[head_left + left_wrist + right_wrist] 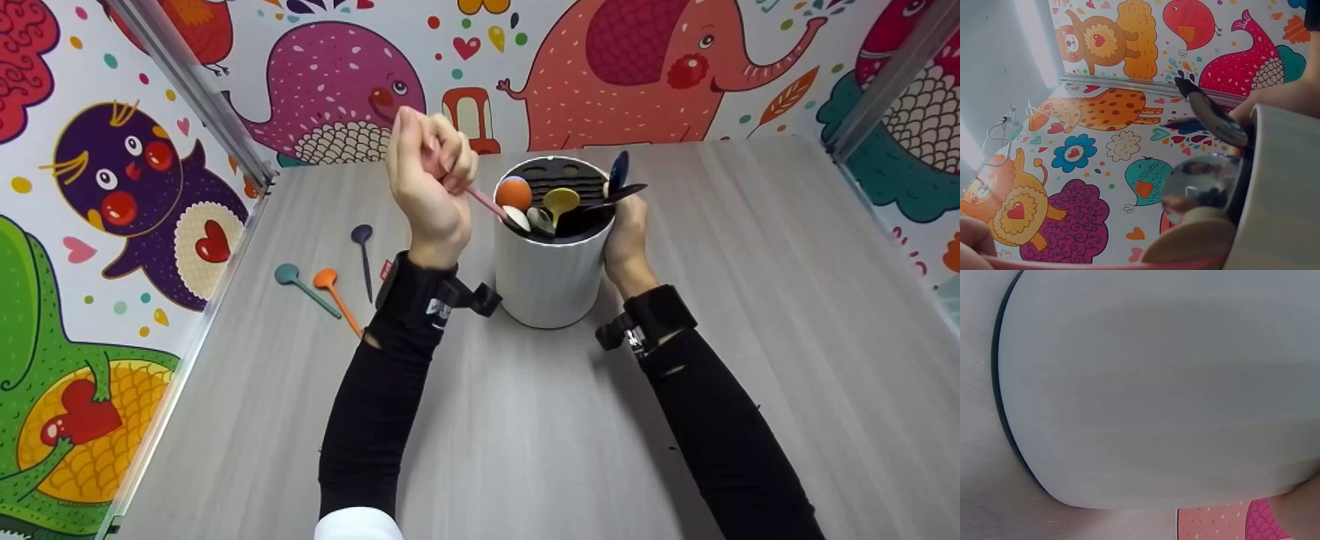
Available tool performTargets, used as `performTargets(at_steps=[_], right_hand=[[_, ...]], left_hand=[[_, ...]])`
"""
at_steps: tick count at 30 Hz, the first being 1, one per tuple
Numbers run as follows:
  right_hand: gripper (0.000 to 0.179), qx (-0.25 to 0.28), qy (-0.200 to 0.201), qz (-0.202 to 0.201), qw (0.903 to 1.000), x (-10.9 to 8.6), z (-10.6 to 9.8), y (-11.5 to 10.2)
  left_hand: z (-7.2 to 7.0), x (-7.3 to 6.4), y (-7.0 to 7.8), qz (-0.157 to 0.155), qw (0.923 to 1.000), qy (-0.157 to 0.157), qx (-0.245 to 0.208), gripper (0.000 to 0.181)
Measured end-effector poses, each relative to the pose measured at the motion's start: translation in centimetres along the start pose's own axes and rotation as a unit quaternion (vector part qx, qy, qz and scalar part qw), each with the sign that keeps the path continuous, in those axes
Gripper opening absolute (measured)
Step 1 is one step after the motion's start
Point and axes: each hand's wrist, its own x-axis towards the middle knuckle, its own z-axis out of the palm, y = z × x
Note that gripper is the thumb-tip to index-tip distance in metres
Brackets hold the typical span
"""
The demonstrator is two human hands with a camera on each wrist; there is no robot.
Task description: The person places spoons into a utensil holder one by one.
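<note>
My left hand [435, 169] is raised at the left of a white utensil holder [551, 285], its fingers curled round a thin pink utensil handle [486, 201]. The handle slants down to the holder's rim; its upper end is hidden in the fingers. In the left wrist view, the pink handle [1112, 264] runs along the bottom edge. My right hand [628, 238] grips the holder's right side, its fingers mostly hidden behind. The holder's wall [1157, 399] fills the right wrist view. A yellow ladle [561, 201], an orange round-headed utensil [514, 193] and several others stand in it.
On the grey table left of the holder lie a teal spoon [307, 289], an orange spoon [336, 296] and a dark blue spoon [364, 259]. A small red tag [386, 270] shows beside my left wrist. Patterned panels [330, 82] close off the back and sides.
</note>
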Motion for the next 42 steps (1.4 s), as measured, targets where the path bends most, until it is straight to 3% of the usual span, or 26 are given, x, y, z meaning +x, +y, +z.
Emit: performTargets(at_steps=[9,23,29,35,39,42], right_hand=[[0.036,-0.004,0.005,0.007,1.0000,0.0,0.0,-0.2],[0.034,-0.005,0.015,0.012,0.9998,0.1,0.1,-0.1],[0.033,-0.015,0.019,0.007,0.9997,-0.1,0.2,0.0],[0.034,-0.043,0.023,-0.008,0.9988,0.0,0.1,0.1],[0.035,-0.027,0.012,-0.004,0.9996,0.1,0.0,0.1],[0.036,-0.016,0.004,0.004,0.9999,0.0,-0.1,0.1]], left_hand=[[0.3,0.1,-0.2,0.000,1.0000,-0.005,-0.005,0.037],[0.0,1.2,-1.4,-0.009,0.9984,0.055,0.001,0.037],[-0.8,0.2,-3.2,-0.030,0.9972,0.049,0.047,0.037],[-1.4,-1.3,-4.7,-0.023,0.9928,0.018,0.116,0.036],[-1.7,-2.1,-5.7,0.000,0.9835,-0.006,0.181,0.035],[-2.2,-2.6,-6.4,0.020,0.9702,-0.034,0.239,0.035]])
